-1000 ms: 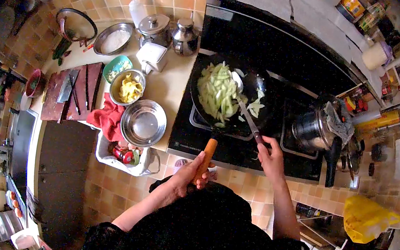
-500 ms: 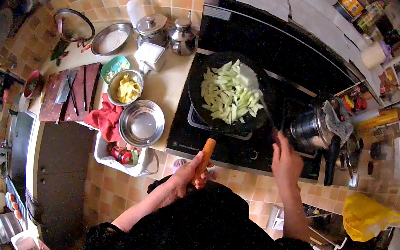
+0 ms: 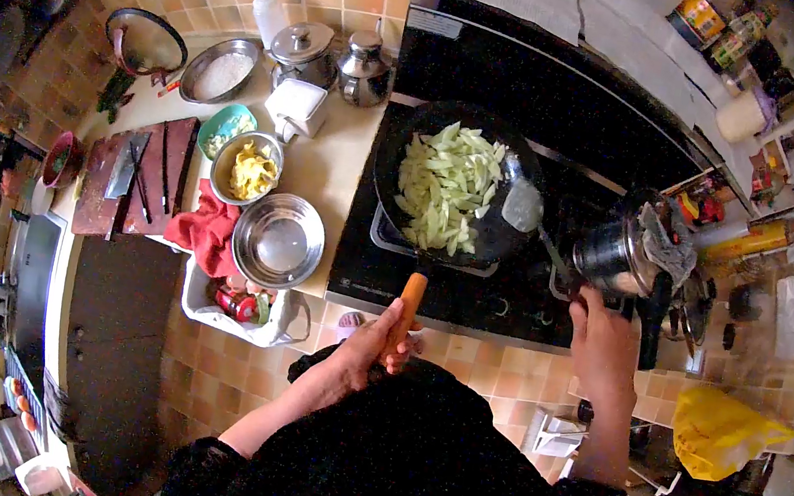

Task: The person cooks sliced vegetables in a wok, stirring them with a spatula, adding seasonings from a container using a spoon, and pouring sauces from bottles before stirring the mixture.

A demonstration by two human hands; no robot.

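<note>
My left hand (image 3: 383, 339) is wrapped round the orange handle (image 3: 412, 300) of a black wok (image 3: 387, 209) on the stove. Pale green vegetable strips (image 3: 447, 186) lie heaped in the wok's left and middle part. In my right hand (image 3: 602, 343) is a spatula (image 3: 523, 206), gripped by its thin handle. Its broad metal blade is at the wok's right side, to the right of the strips and apart from them. The end of the spatula's handle is hidden inside my fingers.
A pressure cooker (image 3: 607, 256) stands right of the wok, its black handle pointing toward me. On the left counter are a steel bowl (image 3: 280, 241), a bowl of yellow food (image 3: 254, 172), a red cloth (image 3: 205, 235) and a cutting board (image 3: 99, 209) with a cleaver (image 3: 123, 174).
My right hand and the spatula have moved right, drawing the blade out of the vegetable strips. The strips now sit further left in the wok. My left hand keeps its hold.
</note>
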